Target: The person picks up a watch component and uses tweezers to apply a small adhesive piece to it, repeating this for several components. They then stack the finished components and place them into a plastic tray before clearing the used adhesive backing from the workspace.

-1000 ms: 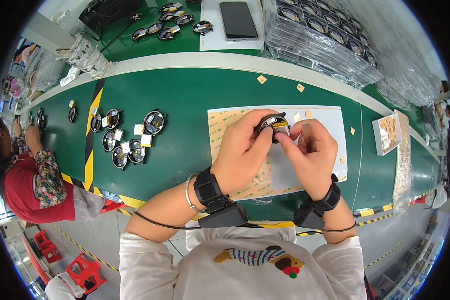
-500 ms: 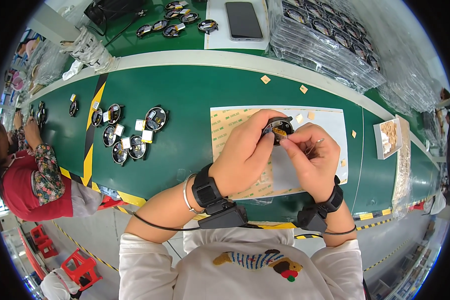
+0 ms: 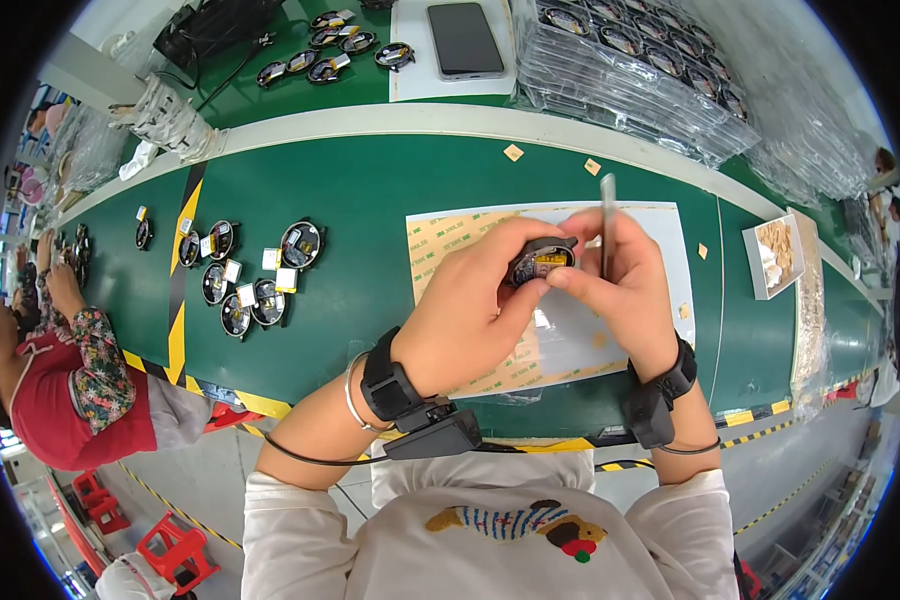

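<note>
My left hand (image 3: 465, 325) is closed around a round black watch case (image 3: 542, 262), its open inside facing up with a yellow part and small electronics showing. In my right hand (image 3: 625, 290) a pair of metal tweezers (image 3: 608, 215) stands upright between the fingers. The thumb of that hand touches the near right rim of the case. Both hands are over a white sheet (image 3: 655, 240) and a yellowish printed adhesive sheet (image 3: 445, 240). Left of them lie several similar watch cases (image 3: 301, 244) with small white and yellow parts attached.
Small tan squares (image 3: 513, 152) lie about the green table (image 3: 370, 180). A white box (image 3: 773, 258) of tan scraps stands at the right. Behind a pale ledge are a phone (image 3: 466, 40) and stacked clear trays (image 3: 630, 90). A co-worker (image 3: 80, 390) sits at the left.
The tweezers have swung from lying within my right hand to upright, and that hand's fingers have lifted. The watch case has tilted and moved slightly left in my left hand. The whole view has shifted slightly.
</note>
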A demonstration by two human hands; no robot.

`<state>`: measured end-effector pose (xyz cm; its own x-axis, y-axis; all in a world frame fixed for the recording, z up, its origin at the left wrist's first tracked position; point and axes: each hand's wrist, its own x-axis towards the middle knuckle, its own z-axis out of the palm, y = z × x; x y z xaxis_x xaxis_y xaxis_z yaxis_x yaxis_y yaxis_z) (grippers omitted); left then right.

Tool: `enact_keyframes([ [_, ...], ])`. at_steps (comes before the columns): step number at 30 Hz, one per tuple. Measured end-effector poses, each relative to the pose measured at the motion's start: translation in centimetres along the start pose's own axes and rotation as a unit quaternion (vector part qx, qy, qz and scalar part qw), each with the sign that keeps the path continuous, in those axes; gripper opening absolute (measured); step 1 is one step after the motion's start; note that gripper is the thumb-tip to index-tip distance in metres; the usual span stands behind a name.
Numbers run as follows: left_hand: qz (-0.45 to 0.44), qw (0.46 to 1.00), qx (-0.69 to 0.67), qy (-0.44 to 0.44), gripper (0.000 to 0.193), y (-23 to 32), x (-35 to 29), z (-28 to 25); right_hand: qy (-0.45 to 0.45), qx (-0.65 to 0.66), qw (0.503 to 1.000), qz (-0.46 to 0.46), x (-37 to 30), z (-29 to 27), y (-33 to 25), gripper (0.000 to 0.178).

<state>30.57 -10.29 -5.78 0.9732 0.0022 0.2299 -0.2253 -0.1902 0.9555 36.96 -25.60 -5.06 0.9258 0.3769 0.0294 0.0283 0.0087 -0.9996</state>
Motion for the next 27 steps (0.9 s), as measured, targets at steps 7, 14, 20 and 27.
enact_keyframes([
  [7,-0.097,0.991,0.011,-0.093,0.021,0.0,-0.2,-0.8,-0.112,0.037,0.99,0.076,-0.5,-0.8,0.4,0.021],
  [14,-0.054,0.997,0.005,-0.056,0.022,-0.1,-0.2,-0.8,-0.121,-0.007,0.989,0.079,-0.6,-0.6,0.0,0.016],
  [20,-0.071,0.996,-0.006,-0.049,0.02,0.1,-0.4,-0.8,-0.127,0.01,0.986,0.105,-0.6,-0.5,-1.0,0.013],
  [27,-0.057,0.995,0.002,-0.087,0.014,0.7,-0.2,-0.9,-0.187,0.088,0.962,0.179,-0.4,-1.2,-0.8,0.01],
])
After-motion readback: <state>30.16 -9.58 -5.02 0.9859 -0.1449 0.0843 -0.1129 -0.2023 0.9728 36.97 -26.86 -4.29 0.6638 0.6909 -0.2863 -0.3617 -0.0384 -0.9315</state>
